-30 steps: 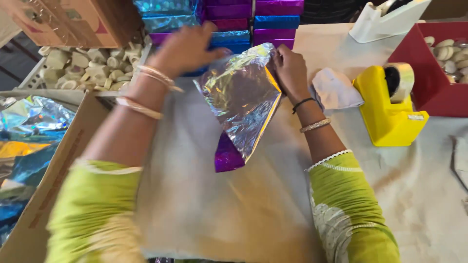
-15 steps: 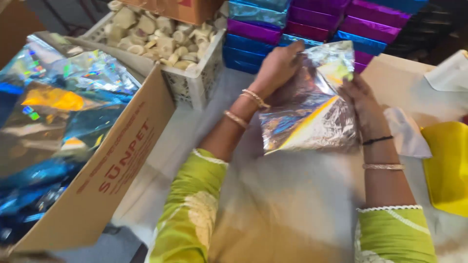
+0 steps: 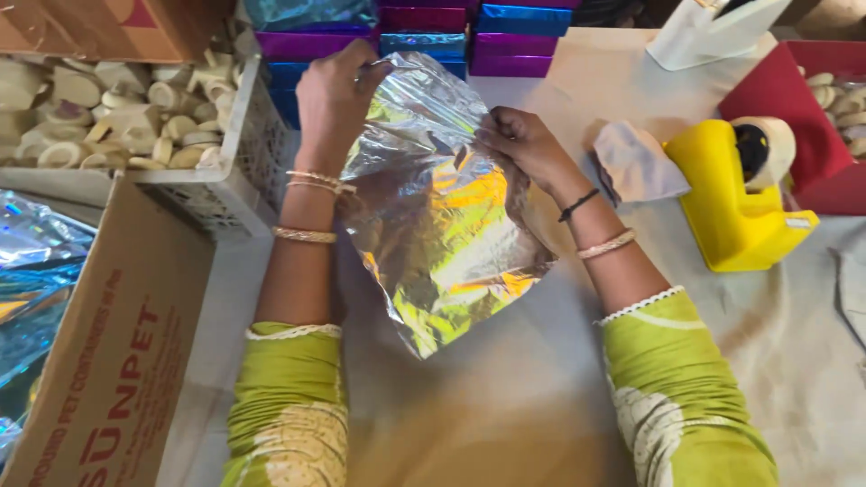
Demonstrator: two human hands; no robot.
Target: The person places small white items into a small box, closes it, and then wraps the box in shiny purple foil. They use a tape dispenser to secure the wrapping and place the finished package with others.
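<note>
A crinkled sheet of shiny silver wrapping foil (image 3: 442, 216) hangs over the cloth-covered table (image 3: 505, 406), held up by both my hands. My left hand (image 3: 332, 97) grips its top left corner near the plastic crate. My right hand (image 3: 528, 144) pinches the sheet's right edge. The foil reflects yellow and green. Whether anything lies under the sheet is hidden.
A white plastic crate (image 3: 236, 153) of pale round pieces stands at the left. A cardboard box (image 3: 117, 352) with blue foil sheets sits below it. Purple and blue wrapped boxes (image 3: 505, 41) line the back. A yellow tape dispenser (image 3: 735, 198), a white cloth (image 3: 636, 162) and a red tray (image 3: 794, 99) are at the right.
The view has swung back to the right. The foil sheet has been lifted and spread wider between my hands, and the purple box seen under it a second ago no longer shows.
</note>
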